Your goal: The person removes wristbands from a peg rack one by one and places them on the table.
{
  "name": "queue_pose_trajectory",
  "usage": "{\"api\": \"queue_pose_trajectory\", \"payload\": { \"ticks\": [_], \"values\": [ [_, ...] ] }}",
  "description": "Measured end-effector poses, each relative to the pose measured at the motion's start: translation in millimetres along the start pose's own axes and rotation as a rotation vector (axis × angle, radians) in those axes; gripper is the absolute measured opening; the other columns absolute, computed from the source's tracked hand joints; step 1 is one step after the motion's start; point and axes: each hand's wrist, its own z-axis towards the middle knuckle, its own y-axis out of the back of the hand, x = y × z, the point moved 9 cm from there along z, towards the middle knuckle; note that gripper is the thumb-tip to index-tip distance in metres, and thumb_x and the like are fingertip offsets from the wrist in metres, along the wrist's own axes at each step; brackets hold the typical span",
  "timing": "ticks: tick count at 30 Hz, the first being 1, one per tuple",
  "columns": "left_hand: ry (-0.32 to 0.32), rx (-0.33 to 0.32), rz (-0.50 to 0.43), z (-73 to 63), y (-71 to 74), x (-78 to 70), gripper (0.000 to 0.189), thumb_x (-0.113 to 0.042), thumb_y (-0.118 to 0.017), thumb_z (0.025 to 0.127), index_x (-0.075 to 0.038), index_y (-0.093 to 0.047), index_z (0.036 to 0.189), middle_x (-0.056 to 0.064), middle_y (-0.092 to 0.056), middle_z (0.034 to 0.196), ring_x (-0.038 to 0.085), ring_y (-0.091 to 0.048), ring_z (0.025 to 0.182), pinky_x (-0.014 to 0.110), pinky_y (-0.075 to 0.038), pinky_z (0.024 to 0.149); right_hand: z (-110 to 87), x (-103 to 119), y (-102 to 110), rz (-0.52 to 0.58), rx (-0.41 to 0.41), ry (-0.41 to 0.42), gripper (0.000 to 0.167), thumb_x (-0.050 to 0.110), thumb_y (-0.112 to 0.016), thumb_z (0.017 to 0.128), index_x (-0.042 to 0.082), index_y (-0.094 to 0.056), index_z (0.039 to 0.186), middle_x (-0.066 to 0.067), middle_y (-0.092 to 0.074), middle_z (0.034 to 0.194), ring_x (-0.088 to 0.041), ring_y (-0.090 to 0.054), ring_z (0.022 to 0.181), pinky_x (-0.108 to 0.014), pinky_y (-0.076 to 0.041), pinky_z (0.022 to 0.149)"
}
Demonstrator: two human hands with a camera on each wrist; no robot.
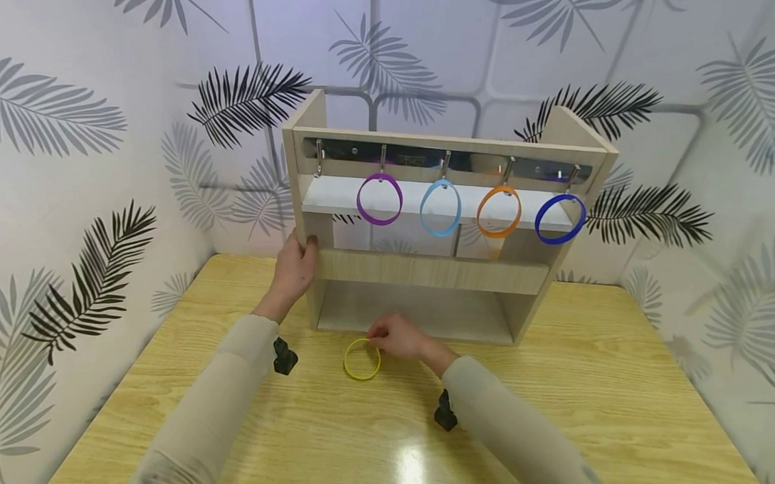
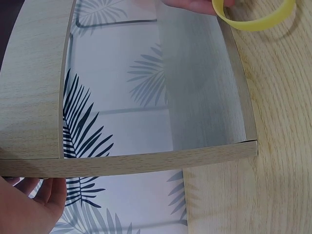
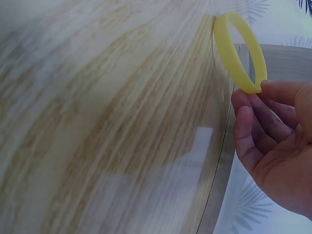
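Between thumb and fingers my right hand (image 1: 400, 336) pinches a yellow wristband (image 1: 363, 377), in front of the wooden shelf unit (image 1: 433, 269). The right wrist view shows the yellow wristband (image 3: 229, 53) gripped at its lower end by the right hand (image 3: 278, 141). My left hand (image 1: 295, 265) holds the shelf's left side panel, its thumb on the front edge; in the left wrist view the left hand (image 2: 34, 204) is partly cut off. Along the shelf's metal hook rail (image 1: 416, 157) hang purple (image 1: 396, 214), light blue (image 1: 447, 230), orange (image 1: 501, 233) and dark blue (image 1: 560, 239) wristbands.
The leftmost hook (image 1: 319, 159) carries no band. The shelf stands on a wood-grain table (image 1: 343, 443), near a leaf-patterned wall (image 1: 232, 197). Dark wrist devices (image 1: 285, 357) sit at both cuffs. Under the lower board is an open compartment (image 1: 422, 308).
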Motion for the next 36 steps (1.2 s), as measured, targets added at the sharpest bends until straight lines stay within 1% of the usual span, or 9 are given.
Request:
{"api": "queue_pose_trajectory", "payload": {
  "ticks": [3, 6, 15, 22, 27, 30, 36],
  "values": [
    [0.0, 0.002, 0.0, -0.2, -0.1, -0.2, 0.046, -0.023, -0.036, 0.102, 0.006, -0.035, 0.138, 0.029, -0.048, 0.127, 0.039, -0.051, 0.112, 0.053, -0.042, 0.091, 0.5, 2.4, -1.0, -0.01, -0.007, 0.02, 0.013, 0.007, -0.063, 0.089, -0.002, -0.069, 0.097, -0.009, -0.069, 0.085, -0.01, -0.059, 0.065, -0.019, -0.046, 0.056],
    [0.004, 0.005, -0.003, -0.2, -0.5, 0.4, 0.046, -0.024, -0.035, 0.102, 0.005, -0.034, 0.138, 0.028, -0.048, 0.127, 0.039, -0.051, 0.112, 0.053, -0.042, 0.091, 1.0, 2.5, -2.3, -0.014, -0.003, 0.021, 0.014, 0.006, -0.063, 0.089, -0.002, -0.069, 0.099, -0.008, -0.069, 0.087, -0.006, -0.058, 0.066, -0.018, -0.046, 0.058],
    [0.007, 0.01, -0.004, -0.1, -1.5, 1.2, 0.048, -0.025, -0.034, 0.102, 0.005, -0.033, 0.139, 0.028, -0.048, 0.127, 0.039, -0.05, 0.112, 0.054, -0.042, 0.091, 3.2, -7.7, -9.6, 0.015, 0.039, -0.013, 0.017, 0.004, -0.062, 0.089, -0.002, -0.068, 0.104, -0.009, -0.068, 0.092, -0.012, -0.061, 0.074, -0.023, -0.05, 0.062],
    [0.0, 0.004, 0.001, 0.2, -1.2, 0.9, 0.047, -0.024, -0.035, 0.102, 0.005, -0.034, 0.138, 0.027, -0.048, 0.127, 0.038, -0.05, 0.113, 0.054, -0.041, 0.092, 3.7, -10.0, -11.3, 0.025, 0.04, -0.006, 0.016, 0.003, -0.063, 0.088, -0.001, -0.068, 0.103, -0.009, -0.069, 0.093, -0.01, -0.06, 0.073, -0.022, -0.049, 0.061],
    [-0.005, 0.004, 0.002, 0.0, -0.9, 0.2, 0.047, -0.024, -0.035, 0.102, 0.005, -0.034, 0.138, 0.027, -0.048, 0.128, 0.038, -0.05, 0.113, 0.053, -0.041, 0.092, 2.2, -8.8, -9.8, 0.022, 0.031, -0.006, 0.015, 0.002, -0.063, 0.088, 0.0, -0.069, 0.102, -0.008, -0.069, 0.093, -0.013, -0.062, 0.08, -0.022, -0.05, 0.065],
    [-0.008, 0.002, 0.004, -0.1, -0.6, 0.2, 0.047, -0.024, -0.034, 0.102, 0.005, -0.034, 0.138, 0.028, -0.048, 0.128, 0.038, -0.05, 0.113, 0.053, -0.041, 0.093, 0.0, -6.2, -7.2, 0.007, 0.023, 0.004, 0.015, 0.002, -0.062, 0.088, 0.0, -0.069, 0.101, -0.008, -0.069, 0.094, -0.015, -0.063, 0.084, -0.023, -0.05, 0.068],
    [-0.01, 0.002, -0.006, -0.4, -0.2, -1.4, 0.046, -0.024, -0.035, 0.101, 0.004, -0.035, 0.138, 0.028, -0.049, 0.127, 0.037, -0.05, 0.112, 0.052, -0.041, 0.093, -6.2, 1.3, 3.0, -0.055, 0.009, 0.039, 0.014, 0.008, -0.062, 0.09, 0.002, -0.069, 0.101, -0.004, -0.069, 0.092, -0.016, -0.063, 0.086, -0.027, -0.05, 0.075]
  ]
}}
